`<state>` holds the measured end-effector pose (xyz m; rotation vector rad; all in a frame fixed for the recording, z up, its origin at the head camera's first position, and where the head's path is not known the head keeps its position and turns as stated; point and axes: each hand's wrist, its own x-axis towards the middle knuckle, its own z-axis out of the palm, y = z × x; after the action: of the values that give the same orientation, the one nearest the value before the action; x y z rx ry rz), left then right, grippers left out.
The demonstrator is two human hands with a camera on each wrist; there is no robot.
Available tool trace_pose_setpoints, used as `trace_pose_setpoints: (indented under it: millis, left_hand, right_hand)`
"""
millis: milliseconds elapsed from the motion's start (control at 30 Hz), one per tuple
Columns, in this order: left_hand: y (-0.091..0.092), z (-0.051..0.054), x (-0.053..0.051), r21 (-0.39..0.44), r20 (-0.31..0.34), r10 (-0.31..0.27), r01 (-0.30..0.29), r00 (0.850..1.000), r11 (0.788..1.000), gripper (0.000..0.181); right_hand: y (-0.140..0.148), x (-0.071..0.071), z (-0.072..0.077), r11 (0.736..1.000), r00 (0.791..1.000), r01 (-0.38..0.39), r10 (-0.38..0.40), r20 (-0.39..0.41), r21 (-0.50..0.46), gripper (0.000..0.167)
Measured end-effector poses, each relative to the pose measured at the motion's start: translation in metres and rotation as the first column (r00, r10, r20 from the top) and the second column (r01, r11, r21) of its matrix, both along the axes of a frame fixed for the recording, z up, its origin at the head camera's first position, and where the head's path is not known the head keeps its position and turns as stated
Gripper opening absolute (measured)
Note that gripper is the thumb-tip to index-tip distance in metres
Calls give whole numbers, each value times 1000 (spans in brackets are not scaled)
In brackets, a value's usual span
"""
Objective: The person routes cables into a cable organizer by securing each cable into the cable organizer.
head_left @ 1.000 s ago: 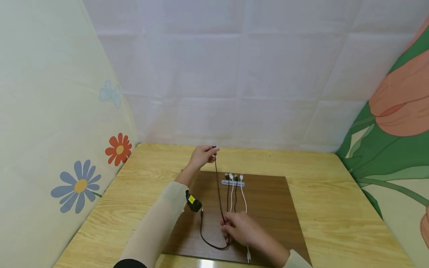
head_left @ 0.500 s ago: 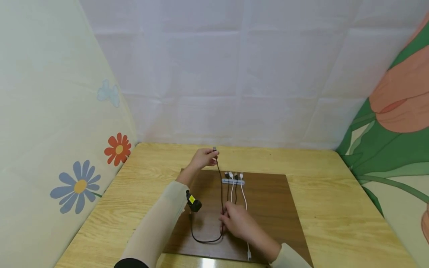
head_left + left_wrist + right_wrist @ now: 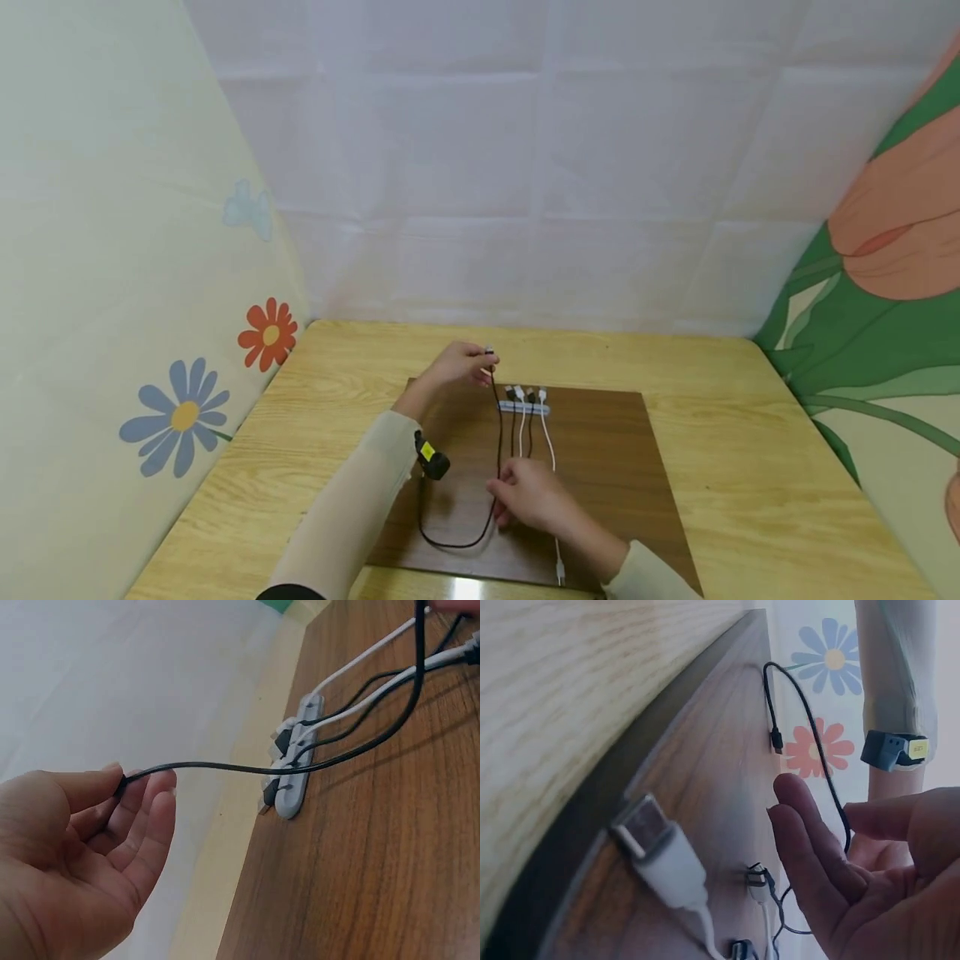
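My left hand point(image 3: 461, 364) pinches a black USB cable point(image 3: 500, 429) just below its metal plug point(image 3: 489, 350), held up above the far edge of a brown board point(image 3: 607, 475). Lower down, my right hand point(image 3: 532, 493) holds the same cable between thumb and finger. The cable's small free end point(image 3: 777, 741) hangs in a loop on the left. Right of the left hand, a grey-blue cable organizer point(image 3: 289, 807) is fixed near the board's far edge. Several black and white USB cables sit in its slots, plugs pointing away from me.
The board lies on a light wood-grain table point(image 3: 750, 433). A white cable's end plug point(image 3: 560, 571) rests near the board's front edge. A white sheet point(image 3: 525, 167) stands behind, with flower-printed sheets at both sides. A black wrist camera point(image 3: 432, 458) is strapped to the left sleeve.
My left hand has come nearer and slightly right, toward the organizer, with the plug. My right hand has moved a little farther from me, and the loose loop has swung left.
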<state>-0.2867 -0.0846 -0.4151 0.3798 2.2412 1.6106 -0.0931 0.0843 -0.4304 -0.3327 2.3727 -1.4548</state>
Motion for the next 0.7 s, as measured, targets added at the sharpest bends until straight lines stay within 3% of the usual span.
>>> trace_pose_setpoints:
  millis: [133,267,367,567,700]
  left_hand:
    - [0,4,0,82,75,41,-47,996,996,37]
    - [-2,12,-2,173,127,73,-94,989,980,32]
    - [-3,17,-1,204,142,64,-92,988,975,29]
    - [0,13,1,213,150,27,-59,988,975,32]
    - [2,7,3,167,125,-6,-15,992,986,33]
  right_hand:
    - [3,-1,-4,999,998,7,-4,55,-54,8]
    - [4,-2,-7,987,990,34,-12,139,-156,30]
    - [3,-3,-7,976,984,67,-31,173,-209,41]
    - [3,-4,-7,976,993,75,-53,109,-203,18]
    - [3,-5,-8,993,1000,29,-30,-3,-112,23]
